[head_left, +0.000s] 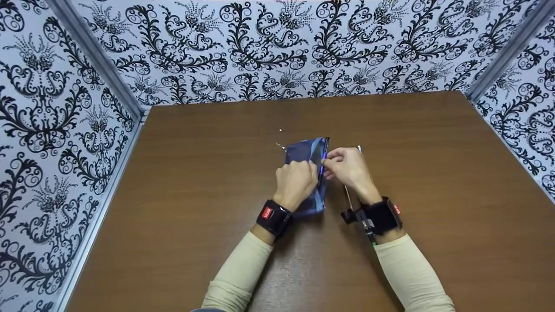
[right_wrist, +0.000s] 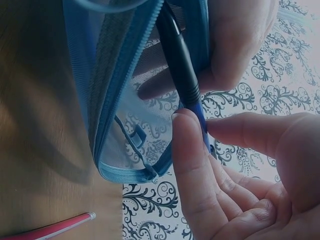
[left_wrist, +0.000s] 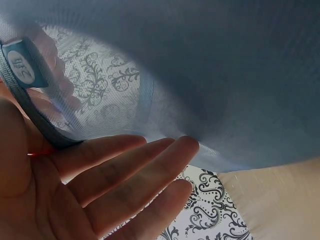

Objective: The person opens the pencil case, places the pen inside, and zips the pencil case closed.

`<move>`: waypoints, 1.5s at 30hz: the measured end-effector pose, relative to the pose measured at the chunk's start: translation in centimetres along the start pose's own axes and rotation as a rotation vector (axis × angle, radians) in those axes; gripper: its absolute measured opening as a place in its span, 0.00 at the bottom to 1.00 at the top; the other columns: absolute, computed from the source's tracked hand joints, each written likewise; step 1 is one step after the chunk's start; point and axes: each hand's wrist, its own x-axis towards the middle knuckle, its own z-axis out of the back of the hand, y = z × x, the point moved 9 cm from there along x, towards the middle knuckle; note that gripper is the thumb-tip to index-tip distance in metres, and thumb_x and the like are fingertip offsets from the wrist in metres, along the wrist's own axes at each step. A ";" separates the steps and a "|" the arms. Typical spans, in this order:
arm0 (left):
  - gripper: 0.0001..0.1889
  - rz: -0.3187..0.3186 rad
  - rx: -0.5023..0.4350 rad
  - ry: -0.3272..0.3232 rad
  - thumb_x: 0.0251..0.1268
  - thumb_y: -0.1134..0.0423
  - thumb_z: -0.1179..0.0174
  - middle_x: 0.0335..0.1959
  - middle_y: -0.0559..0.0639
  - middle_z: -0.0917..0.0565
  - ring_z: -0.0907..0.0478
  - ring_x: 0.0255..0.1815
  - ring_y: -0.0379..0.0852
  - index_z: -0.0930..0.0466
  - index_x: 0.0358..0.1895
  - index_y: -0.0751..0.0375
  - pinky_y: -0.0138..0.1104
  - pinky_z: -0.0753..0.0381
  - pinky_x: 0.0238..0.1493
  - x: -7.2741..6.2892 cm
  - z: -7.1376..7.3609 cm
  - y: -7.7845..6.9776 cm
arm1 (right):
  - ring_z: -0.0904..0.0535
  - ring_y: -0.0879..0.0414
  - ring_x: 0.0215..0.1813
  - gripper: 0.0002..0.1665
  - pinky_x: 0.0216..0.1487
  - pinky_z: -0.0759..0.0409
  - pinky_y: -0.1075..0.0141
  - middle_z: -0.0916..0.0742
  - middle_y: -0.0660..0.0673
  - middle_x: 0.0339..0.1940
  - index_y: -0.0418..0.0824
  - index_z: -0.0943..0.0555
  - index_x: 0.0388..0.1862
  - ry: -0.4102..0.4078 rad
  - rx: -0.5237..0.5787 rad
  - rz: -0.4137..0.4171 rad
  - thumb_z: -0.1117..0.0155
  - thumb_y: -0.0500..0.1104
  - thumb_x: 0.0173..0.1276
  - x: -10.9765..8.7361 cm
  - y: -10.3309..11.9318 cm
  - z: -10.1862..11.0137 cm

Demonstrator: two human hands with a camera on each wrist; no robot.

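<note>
Apparently plastic, slim pen (right_wrist: 181, 70) at sheer, zippered mesh pouch (head_left: 299, 151)

Can read no word with certainty. Can make out short dark lettering in a white oval (left_wrist: 21, 67) on the teal fabric tag (left_wrist: 39, 70) of the blue mesh zip pouch (left_wrist: 225, 90); too blurred to decipher. Can see pale marks on a red label (head_left: 267, 212) on the left black wristband (head_left: 277, 221), and on another red label (head_left: 396, 209) on the right black wristband (head_left: 381, 216); too small to read.

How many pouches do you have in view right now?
1: the blue pouch, held by the left hand, beside the right hand. No other shows, though both hands cover some of the table.
</note>
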 end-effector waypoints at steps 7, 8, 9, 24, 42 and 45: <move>0.24 -0.021 0.014 -0.063 0.72 0.55 0.52 0.18 0.56 0.16 0.18 0.19 0.56 0.22 0.15 0.58 0.48 0.24 0.18 -0.3 0.5 -0.2 | 0.15 0.57 0.23 0.14 0.29 0.16 0.64 0.12 0.29 0.37 0.24 0.20 0.46 -0.016 -0.029 0.011 0.38 0.35 0.68 -0.1 0.1 0.1; 0.24 -0.021 0.012 -0.064 0.72 0.55 0.52 0.18 0.56 0.16 0.18 0.19 0.56 0.22 0.15 0.58 0.47 0.25 0.18 -0.3 0.5 -0.1 | 0.15 0.57 0.23 0.14 0.29 0.16 0.64 0.12 0.29 0.37 0.24 0.20 0.46 -0.018 -0.029 0.011 0.38 0.35 0.68 -0.1 0.1 0.1; 0.24 -0.019 0.010 -0.063 0.72 0.55 0.52 0.18 0.56 0.17 0.18 0.19 0.56 0.23 0.15 0.57 0.47 0.25 0.18 -0.2 0.5 -0.1 | 0.14 0.57 0.23 0.14 0.29 0.16 0.64 0.12 0.29 0.37 0.24 0.20 0.46 -0.020 -0.030 0.011 0.38 0.35 0.68 -0.1 0.1 0.1; 0.25 -0.004 0.002 -0.030 0.73 0.54 0.54 0.18 0.56 0.17 0.18 0.19 0.55 0.23 0.15 0.57 0.47 0.24 0.18 -0.1 0.3 0.0 | 0.15 0.57 0.24 0.15 0.34 0.15 0.56 0.12 0.28 0.39 0.23 0.20 0.48 -0.007 -0.008 -0.002 0.38 0.35 0.68 -0.1 0.1 -0.1; 0.24 -0.010 0.009 -0.066 0.72 0.55 0.52 0.18 0.57 0.16 0.18 0.19 0.55 0.22 0.15 0.59 0.47 0.24 0.18 -0.2 0.5 -0.1 | 0.14 0.57 0.24 0.12 0.28 0.17 0.67 0.12 0.31 0.32 0.25 0.18 0.44 -0.030 -0.009 0.059 0.39 0.34 0.67 -0.2 0.6 0.5; 0.24 -0.011 0.009 -0.065 0.72 0.55 0.52 0.18 0.57 0.16 0.18 0.19 0.55 0.22 0.15 0.58 0.47 0.25 0.18 -0.2 0.5 -0.1 | 0.15 0.59 0.23 0.11 0.28 0.17 0.67 0.12 0.31 0.32 0.26 0.18 0.44 -0.030 -0.012 0.049 0.38 0.34 0.67 -0.3 0.7 0.6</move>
